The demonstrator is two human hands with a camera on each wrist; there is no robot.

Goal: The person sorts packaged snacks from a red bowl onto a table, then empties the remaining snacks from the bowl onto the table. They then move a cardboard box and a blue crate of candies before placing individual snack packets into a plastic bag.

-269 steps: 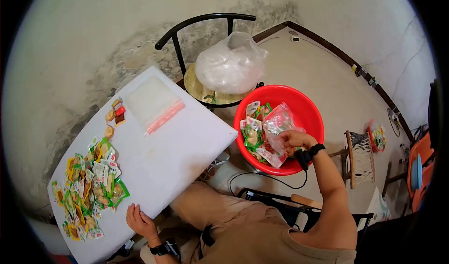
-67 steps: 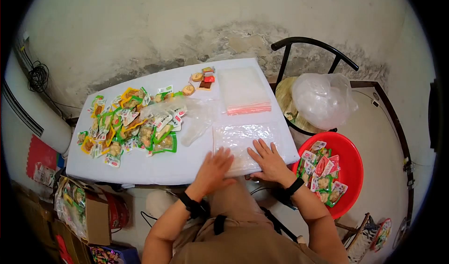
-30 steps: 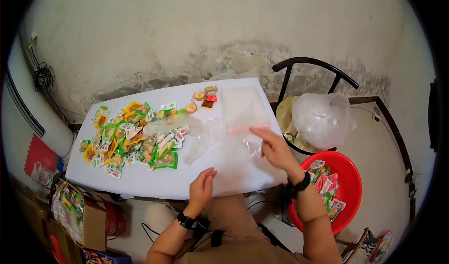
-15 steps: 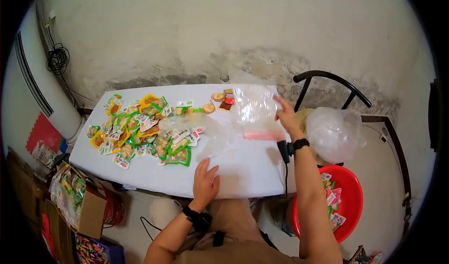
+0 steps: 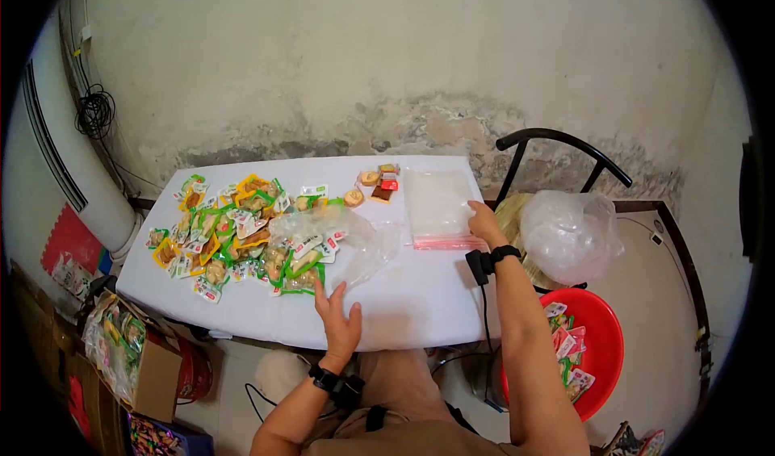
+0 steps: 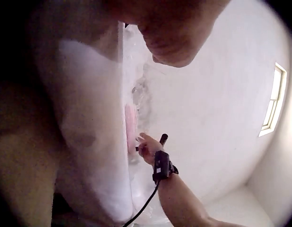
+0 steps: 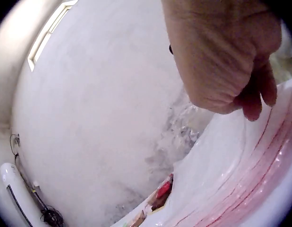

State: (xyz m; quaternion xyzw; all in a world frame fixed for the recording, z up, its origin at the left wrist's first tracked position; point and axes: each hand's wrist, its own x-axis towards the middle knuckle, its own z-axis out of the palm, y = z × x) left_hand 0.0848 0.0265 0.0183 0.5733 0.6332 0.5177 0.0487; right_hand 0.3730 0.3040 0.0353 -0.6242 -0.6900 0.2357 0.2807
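My right hand (image 5: 487, 227) is at the right edge of a stack of clear zip bags (image 5: 440, 202) with pink-red zip strips, at the table's right end. In the right wrist view, its fingers (image 7: 252, 108) point down with the tips at the plastic; the thumb is hidden. My left hand (image 5: 339, 324) is over the table's front edge, fingers spread and holding nothing. Just beyond it lie a loose clear plastic bag (image 5: 370, 250) and a heap of small green, yellow and white sealed food packets (image 5: 214, 234). Several small wrapped snacks (image 5: 379, 183) sit left of the stack.
A red basin (image 5: 601, 359) with more packets stands right of the white-clothed table (image 5: 395, 319). Behind it, a black-framed chair (image 5: 565, 135) bears a puffed-up plastic bag (image 5: 569, 234). At the lower left is a cardboard box (image 5: 157, 375) of packets. A cable hangs from my right wrist.
A clear bag flattened under both hands at the table's front was carried by my right hand to the stack, where it now lies flat. My left hand has shifted left, towards the heap.
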